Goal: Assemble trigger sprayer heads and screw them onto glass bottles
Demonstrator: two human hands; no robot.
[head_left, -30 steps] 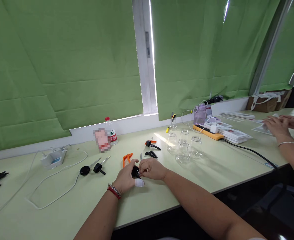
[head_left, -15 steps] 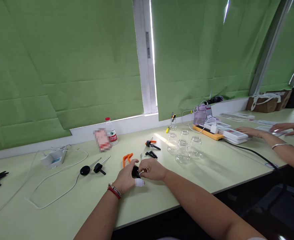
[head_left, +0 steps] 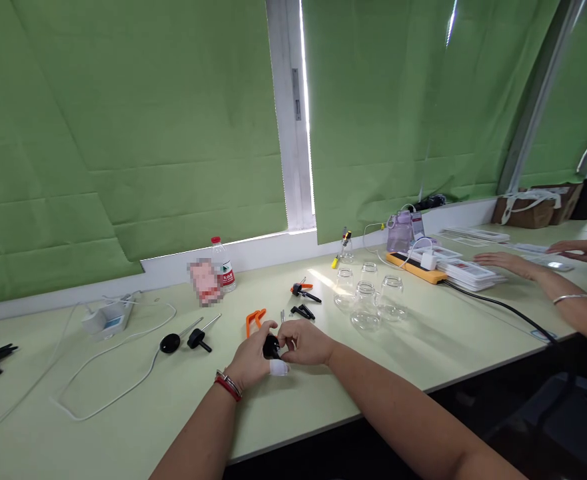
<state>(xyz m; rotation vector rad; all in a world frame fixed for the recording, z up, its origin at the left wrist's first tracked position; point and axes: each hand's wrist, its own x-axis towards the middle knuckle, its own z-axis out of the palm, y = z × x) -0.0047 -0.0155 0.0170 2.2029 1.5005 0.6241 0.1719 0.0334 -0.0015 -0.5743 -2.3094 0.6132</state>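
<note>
Glossy black plastic part (head_left: 271,346)

Bare left forearm (head_left: 198,423), angled up and rightward from the lower edge. Left wrist (head_left: 237,381), ringed by one silver-toned band (head_left: 222,375) and one red band (head_left: 234,392). Left hand (head_left: 252,359), fingers and thumb curved in a grip, thumb in white wrapping (head_left: 278,367). Bare right forearm (head_left: 393,393), slanting up and leftward. Right hand (head_left: 307,342), fingers curled, fingertips beside the left hand.

a black, rounded piece (head_left: 271,346) is between the bare left hand (head_left: 253,361) and bare right hand (head_left: 307,341); right of them on the pale-green table (head_left: 148,408) stand four clear, round-bodied jars (head_left: 366,312), before the orange-and-black power strip (head_left: 414,269); left lie two black, disc-headed, metal-rodded parts (head_left: 198,339).
</note>
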